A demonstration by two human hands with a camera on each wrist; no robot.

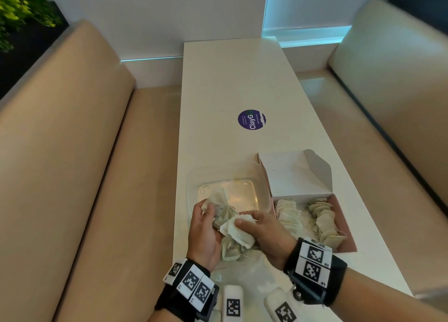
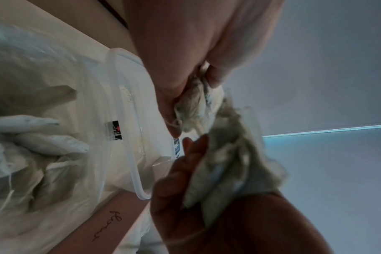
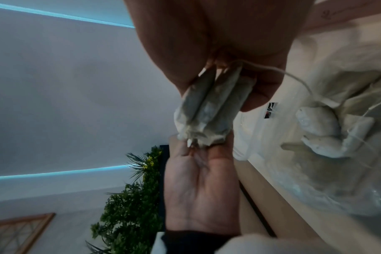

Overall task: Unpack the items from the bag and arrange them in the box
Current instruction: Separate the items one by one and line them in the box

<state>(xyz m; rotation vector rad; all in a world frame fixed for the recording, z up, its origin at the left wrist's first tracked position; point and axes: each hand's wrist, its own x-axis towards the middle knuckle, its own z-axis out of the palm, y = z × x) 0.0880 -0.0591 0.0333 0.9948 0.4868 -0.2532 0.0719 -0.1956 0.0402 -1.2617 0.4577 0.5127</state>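
My left hand [image 1: 208, 210] grips a loose bunch of tea bags [image 1: 219, 206] over the front of the white table [image 1: 230, 79]. Just to its right, my right hand [image 1: 242, 223] pinches a flat stack of tea bags [image 1: 238, 232]; the right wrist view shows the stack [image 3: 211, 106] between thumb and fingers. Both bunches touch. Below them lies the clear plastic bag [image 1: 238, 254] with more tea bags [image 2: 43, 146] inside. The pink box [image 1: 343, 220], white lid open, stands to the right with rows of tea bags [image 1: 289, 216] in it.
A clear plastic container [image 1: 194, 183] sits on the table behind my hands, left of the box. A round purple sticker [image 1: 251, 119] marks mid-table. Beige benches [image 1: 84, 176] flank both long sides. Two white tagged devices [image 1: 232, 302] lie at the front edge.
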